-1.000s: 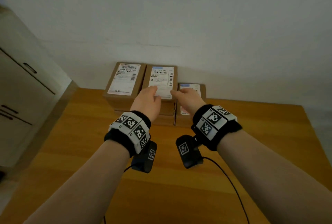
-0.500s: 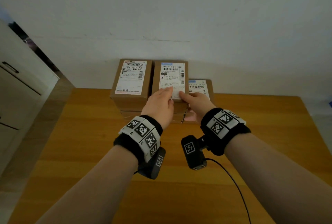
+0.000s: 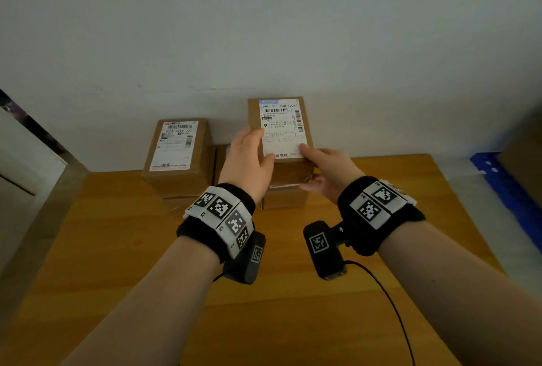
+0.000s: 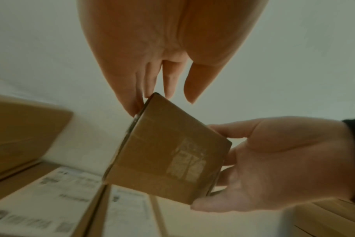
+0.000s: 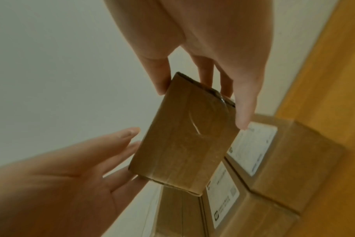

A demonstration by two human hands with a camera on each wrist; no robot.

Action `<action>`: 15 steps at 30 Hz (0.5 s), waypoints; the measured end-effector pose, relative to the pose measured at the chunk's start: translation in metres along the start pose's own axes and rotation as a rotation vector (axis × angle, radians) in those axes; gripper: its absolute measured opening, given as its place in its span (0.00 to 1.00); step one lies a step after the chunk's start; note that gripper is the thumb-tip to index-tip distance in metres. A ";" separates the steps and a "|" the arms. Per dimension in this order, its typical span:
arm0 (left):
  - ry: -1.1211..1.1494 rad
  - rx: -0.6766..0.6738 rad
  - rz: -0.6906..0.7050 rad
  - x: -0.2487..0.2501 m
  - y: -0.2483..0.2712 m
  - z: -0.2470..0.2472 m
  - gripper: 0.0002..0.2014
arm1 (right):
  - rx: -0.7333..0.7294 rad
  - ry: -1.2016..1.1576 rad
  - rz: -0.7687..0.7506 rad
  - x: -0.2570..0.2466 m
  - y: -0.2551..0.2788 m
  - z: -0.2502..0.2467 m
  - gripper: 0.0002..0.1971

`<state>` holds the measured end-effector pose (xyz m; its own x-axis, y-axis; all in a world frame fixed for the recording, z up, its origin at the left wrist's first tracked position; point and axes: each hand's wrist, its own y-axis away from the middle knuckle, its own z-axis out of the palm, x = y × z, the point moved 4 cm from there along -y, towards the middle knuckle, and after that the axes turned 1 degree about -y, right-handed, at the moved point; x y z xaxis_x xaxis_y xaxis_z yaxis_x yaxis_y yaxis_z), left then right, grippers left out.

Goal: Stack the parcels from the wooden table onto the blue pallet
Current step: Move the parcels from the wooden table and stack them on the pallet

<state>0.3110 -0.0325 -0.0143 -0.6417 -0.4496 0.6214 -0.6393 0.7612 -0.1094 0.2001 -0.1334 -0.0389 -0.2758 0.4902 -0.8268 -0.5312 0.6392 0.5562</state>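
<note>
We hold a small brown cardboard parcel with a white shipping label (image 3: 281, 128) up in the air between both hands, above the other parcels. Our left hand (image 3: 249, 160) lies along its left side with fingers nearly straight and the thumb over the label's near corner. Our right hand (image 3: 328, 172) clasps the near right corner, thumb on top and fingers curled beneath the bottom. The parcel is clear of the stack and tilted slightly toward us. To its left a second labelled brown cardboard parcel (image 3: 176, 157) sits on top of another box, with more boxes (image 3: 286, 198) directly below our hands, all resting at the back of the orange-brown wooden surface (image 3: 117, 248) against the white wall (image 3: 264, 28). At the far right edge we see a corner of the blue plastic pallet (image 3: 504, 183), well apart from the held parcel.
</note>
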 end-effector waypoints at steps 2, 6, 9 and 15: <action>-0.005 0.033 0.030 0.027 0.006 0.004 0.24 | 0.033 0.072 -0.096 -0.010 0.011 -0.019 0.23; 0.015 0.093 0.090 0.091 0.024 0.023 0.23 | 0.094 0.205 -0.302 -0.027 0.037 -0.075 0.23; 0.012 0.175 0.164 0.145 0.042 0.047 0.22 | 0.097 0.265 -0.467 -0.036 0.059 -0.131 0.23; -0.060 0.295 0.196 0.264 0.095 0.105 0.23 | 0.102 0.351 -0.676 -0.042 0.114 -0.258 0.27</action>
<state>0.0366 -0.1278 0.0577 -0.7823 -0.3416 0.5209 -0.5909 0.6718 -0.4468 -0.0557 -0.2340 0.0378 -0.1647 -0.2320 -0.9587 -0.6028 0.7930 -0.0884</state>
